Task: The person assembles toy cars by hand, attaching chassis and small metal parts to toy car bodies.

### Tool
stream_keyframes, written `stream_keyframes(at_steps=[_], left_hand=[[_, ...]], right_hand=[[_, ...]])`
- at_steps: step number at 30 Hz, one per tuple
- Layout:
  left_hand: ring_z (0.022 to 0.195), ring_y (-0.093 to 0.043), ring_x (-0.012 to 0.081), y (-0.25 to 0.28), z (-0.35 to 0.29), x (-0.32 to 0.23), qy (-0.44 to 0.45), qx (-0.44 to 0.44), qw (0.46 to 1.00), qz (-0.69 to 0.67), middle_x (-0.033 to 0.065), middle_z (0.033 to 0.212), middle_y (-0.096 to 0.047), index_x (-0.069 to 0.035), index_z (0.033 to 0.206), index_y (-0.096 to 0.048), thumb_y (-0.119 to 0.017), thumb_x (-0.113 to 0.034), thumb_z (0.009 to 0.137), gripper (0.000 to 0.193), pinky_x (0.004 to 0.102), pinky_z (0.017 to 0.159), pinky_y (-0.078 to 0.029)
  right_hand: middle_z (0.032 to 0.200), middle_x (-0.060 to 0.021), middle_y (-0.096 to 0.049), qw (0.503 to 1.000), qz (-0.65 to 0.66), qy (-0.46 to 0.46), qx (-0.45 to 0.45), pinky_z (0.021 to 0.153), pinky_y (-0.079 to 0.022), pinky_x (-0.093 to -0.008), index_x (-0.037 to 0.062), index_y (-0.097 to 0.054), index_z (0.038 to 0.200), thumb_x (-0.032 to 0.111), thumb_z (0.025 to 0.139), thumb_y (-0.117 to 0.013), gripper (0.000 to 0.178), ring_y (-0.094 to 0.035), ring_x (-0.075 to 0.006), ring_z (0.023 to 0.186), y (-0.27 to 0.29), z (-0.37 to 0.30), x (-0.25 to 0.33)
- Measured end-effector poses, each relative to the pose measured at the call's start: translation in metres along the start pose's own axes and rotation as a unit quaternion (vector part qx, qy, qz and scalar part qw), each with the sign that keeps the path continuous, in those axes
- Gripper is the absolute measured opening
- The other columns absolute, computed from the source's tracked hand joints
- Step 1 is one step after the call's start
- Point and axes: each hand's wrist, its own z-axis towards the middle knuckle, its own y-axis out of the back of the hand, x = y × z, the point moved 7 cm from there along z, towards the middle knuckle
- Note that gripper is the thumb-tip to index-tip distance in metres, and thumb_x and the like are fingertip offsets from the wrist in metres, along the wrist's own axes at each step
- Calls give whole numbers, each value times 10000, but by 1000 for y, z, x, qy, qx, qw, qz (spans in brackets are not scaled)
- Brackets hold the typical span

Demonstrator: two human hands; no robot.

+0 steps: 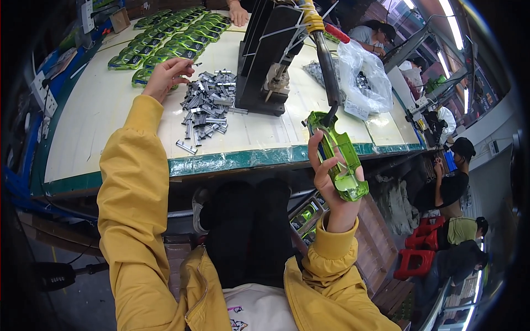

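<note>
My right hand is wrapped round a green see-through plastic shell, which looks like a toy car body with wheel-arch cut-outs. It is tilted up in front of the table edge. The dark tip of a hanging power screwdriver reaches the shell's upper end; whether it touches a screw cannot be made out. My left hand is at the upper left of a pile of small grey metal parts. Its thumb and fingertips are pinched together, with something small and dark at the tips.
A black upright stand rises beside the pile. Rows of green shells cover the far left of the table. A clear plastic bag lies to the right. Another person's hand rests at the far edge. Red stools stand at right.
</note>
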Motion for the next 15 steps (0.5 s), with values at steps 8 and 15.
stream_keyframes(at_steps=[8,15], left_hand=[[762,-529,96,-6,-5,-4,-13,-8,1000,26,59,868,-566,-14,1045,-483,-547,-123,777,296,222,655,-440],[787,-546,130,1,-2,-1,-1,-12,999,41,84,892,-580,-1,986,-506,-554,-128,771,254,250,678,-445]], right_hand=[[1160,-191,-345,1000,-12,-12,-8,684,-496,-305,-17,-313,1181,131,813,-394,405,-336,-244,1114,5,0,3],[1168,-194,-350,999,-9,-43,-1,727,-452,-348,-51,-357,1134,184,837,-354,379,-296,-256,1138,3,-4,-5]])
